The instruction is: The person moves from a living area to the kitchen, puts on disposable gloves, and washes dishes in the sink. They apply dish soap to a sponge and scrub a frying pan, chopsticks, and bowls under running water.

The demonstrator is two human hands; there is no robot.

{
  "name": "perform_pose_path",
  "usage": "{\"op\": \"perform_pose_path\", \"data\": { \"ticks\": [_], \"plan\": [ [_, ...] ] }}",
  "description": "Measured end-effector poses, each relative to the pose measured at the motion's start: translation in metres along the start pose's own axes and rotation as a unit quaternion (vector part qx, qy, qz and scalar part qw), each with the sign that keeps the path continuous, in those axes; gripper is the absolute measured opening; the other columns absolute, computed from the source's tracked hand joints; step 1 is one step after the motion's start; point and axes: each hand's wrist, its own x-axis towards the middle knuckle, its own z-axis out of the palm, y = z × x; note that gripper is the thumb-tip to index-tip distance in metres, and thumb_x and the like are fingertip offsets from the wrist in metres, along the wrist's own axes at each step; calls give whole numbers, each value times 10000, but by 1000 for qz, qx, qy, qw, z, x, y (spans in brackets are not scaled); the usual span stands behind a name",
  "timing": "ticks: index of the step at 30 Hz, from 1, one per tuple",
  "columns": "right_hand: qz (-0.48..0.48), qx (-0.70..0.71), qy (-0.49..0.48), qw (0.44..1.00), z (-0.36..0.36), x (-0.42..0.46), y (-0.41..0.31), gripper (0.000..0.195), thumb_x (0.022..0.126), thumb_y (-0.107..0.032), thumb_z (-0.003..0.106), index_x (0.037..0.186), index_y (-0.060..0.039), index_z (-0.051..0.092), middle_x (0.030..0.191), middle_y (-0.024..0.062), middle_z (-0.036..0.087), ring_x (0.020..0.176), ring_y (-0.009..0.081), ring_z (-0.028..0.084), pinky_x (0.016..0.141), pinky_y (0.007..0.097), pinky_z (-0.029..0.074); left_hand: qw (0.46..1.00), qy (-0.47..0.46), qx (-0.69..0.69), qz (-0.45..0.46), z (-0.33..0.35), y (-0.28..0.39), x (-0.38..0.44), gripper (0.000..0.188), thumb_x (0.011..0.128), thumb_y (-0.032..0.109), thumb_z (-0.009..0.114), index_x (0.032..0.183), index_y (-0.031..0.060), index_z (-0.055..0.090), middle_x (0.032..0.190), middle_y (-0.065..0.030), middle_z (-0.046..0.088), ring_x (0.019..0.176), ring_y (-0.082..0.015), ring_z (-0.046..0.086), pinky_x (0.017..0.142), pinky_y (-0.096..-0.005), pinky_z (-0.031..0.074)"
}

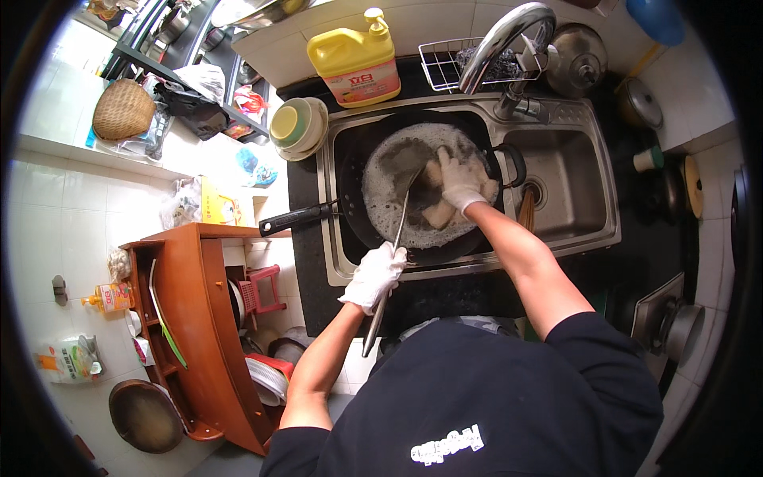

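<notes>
A black wok (pixel 350 194) sits in the larger sink basin, holding cloudy, foamy water (pixel 381 217). My left hand (pixel 374 275), in a white glove, grips the long metal handle of a cooking utensil (pixel 405 214). The utensil's head dips into the water near the wok's middle and is partly hidden, so its exact kind is unclear. My right hand (pixel 459 183), also gloved in white, holds a wet, light-brown cloth or sponge (pixel 440 214) in the water beside the utensil's head. The wok's long black handle (pixel 298 219) extends left over the counter.
Behind the sink stand a yellow detergent jug (pixel 356 65), a wire rack (pixel 441 65) and a chrome faucet (pixel 506 36). Stacked bowls (pixel 296 128) stand left of the basin. The smaller basin (pixel 569 179) holds a wooden-looking item (pixel 526 210). A brown cabinet (pixel 208 334) is at left.
</notes>
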Motion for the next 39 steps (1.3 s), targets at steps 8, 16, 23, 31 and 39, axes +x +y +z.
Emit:
{"op": "perform_pose_path", "data": {
  "ticks": [8, 16, 23, 31, 39],
  "plan": [
    [33, 466, -125, 875, -32, -30, 19, 349, 840, -121, 633, 1183, -61, 637, 992, 117, 667, 931, 233, 643, 847, 321, 511, 972, -52, -225, -41, -8, 40, 3, 240, 922, 250, 673, 924, 41, 555, 632, -43, 584, 465, -108, 539, 429, -229, 417],
    [-118, 730, -173, 650, -89, -74, 3, 304, 800, 77, 502, 1069, 28, 633, 1011, 100, 668, 902, 173, 626, 858, 303, 500, 878, -144, -457, -3, -7, 36, 32, 270, 984, 239, 584, 1121, 8, 608, 733, -48, 662, 522, -82, 581, 468, -178, 465],
    [-293, 364, 39, 883, -42, -66, -14, 184, 790, -50, 619, 970, -74, 650, 938, 120, 588, 934, 299, 594, 825, 378, 476, 856, -130, -501, 25, 3, 29, 37, 236, 957, 165, 601, 1086, -30, 635, 759, -75, 679, 532, -102, 615, 482, -180, 491],
    [-86, 262, 110, 955, -2, -13, 7, 136, 804, -132, 602, 861, -32, 674, 880, 134, 594, 881, 285, 592, 769, 349, 472, 866, -144, -478, -22, 5, 34, 24, 255, 978, 155, 561, 1129, -48, 594, 722, -104, 682, 490, -114, 606, 452, -192, 481],
    [-7, 560, -50, 827, 1, 3, 3, 153, 814, -25, 578, 877, -13, 717, 922, 74, 675, 882, 224, 647, 819, 322, 494, 866, -151, -462, -115, 29, 20, 122, 221, 974, 203, 542, 1002, -15, 566, 737, -128, 660, 543, -193, 613, 507, -292, 538]
  ]
}}
